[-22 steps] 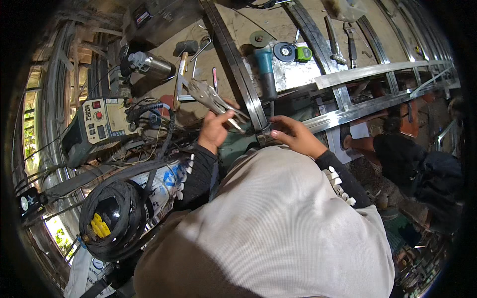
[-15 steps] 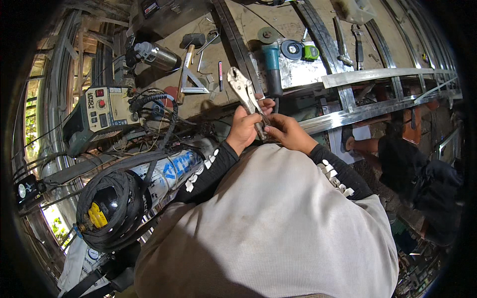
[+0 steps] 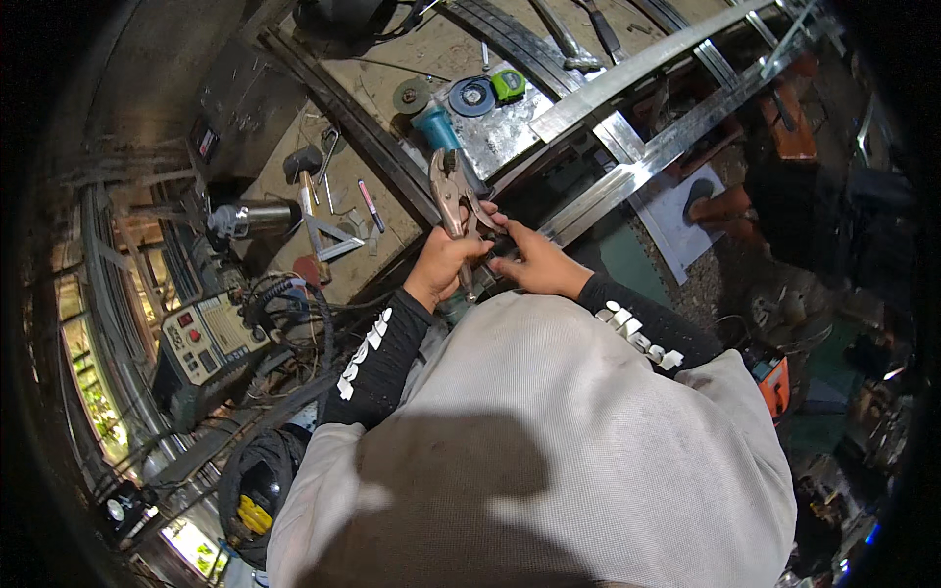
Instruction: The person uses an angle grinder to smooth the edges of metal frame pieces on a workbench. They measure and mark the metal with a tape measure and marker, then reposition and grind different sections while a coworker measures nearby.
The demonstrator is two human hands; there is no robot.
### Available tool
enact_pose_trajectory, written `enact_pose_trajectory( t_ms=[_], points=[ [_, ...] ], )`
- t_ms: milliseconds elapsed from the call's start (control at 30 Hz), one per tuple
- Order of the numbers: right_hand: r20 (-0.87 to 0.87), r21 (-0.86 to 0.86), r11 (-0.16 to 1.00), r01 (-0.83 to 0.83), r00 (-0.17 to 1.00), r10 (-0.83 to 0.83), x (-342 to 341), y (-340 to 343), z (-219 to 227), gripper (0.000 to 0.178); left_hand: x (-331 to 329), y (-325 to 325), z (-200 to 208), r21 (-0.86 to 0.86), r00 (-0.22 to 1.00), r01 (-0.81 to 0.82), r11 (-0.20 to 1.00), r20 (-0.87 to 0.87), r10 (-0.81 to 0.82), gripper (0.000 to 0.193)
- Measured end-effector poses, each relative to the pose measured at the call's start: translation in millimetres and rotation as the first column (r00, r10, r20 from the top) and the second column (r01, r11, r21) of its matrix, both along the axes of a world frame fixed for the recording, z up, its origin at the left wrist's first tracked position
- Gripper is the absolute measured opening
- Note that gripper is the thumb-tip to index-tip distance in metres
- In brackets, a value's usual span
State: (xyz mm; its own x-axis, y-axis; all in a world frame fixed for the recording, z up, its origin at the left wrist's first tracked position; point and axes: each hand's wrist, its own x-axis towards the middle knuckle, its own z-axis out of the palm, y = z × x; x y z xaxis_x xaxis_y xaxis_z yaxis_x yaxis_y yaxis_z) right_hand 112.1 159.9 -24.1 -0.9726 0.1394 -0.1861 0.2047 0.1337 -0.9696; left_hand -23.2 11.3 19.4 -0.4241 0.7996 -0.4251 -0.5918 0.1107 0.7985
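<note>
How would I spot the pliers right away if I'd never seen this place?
Find the big pale shirt at the bottom. Just above it, the left hand holds the pliers, jaws pointing up the picture. Bare metal sets them apart from the teal power tool just beyond.

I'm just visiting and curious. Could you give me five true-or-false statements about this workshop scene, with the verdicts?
1. The person's left grip holds silver locking pliers. True.
2. The tape measure is red. False: the tape measure is green.
3. A marker lies on the worktop. True.
4. The person's right grip is holding the mallet. False: the mallet lies on the worktop, away from the right grip.
5. The person's sleeves are bright yellow. False: the sleeves are black with white marks.
</note>
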Motion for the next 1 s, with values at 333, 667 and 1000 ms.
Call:
enact_pose_trajectory(
  t_ms=[333, 667, 1000],
  points=[
    [-0.016, -0.386, 0.92, 0.068, 0.997, -0.08, -38.3, -33.4, 1.7, 0.112, -39.5, 46.2, 2.1, -0.521, 0.729, 0.209, 0.828, -0.481, -0.487, 0.025],
    [-0.036, -0.496, 0.841, 0.217, 0.962, -0.269, -74.2, -54.0, -26.8, 0.107, -71.8, 57.1, 9.7, -0.628, 0.488, 0.28, 0.726, -0.558, -0.671, 0.028],
    [0.003, -0.407, 0.864, 0.297, 0.946, -0.324, -71.3, -54.9, -27.7, 0.091, -72.2, 56.6, 6.6, -0.625, 0.467, 0.305, 0.718, -0.559, -0.685, 0.03]
  ],
)
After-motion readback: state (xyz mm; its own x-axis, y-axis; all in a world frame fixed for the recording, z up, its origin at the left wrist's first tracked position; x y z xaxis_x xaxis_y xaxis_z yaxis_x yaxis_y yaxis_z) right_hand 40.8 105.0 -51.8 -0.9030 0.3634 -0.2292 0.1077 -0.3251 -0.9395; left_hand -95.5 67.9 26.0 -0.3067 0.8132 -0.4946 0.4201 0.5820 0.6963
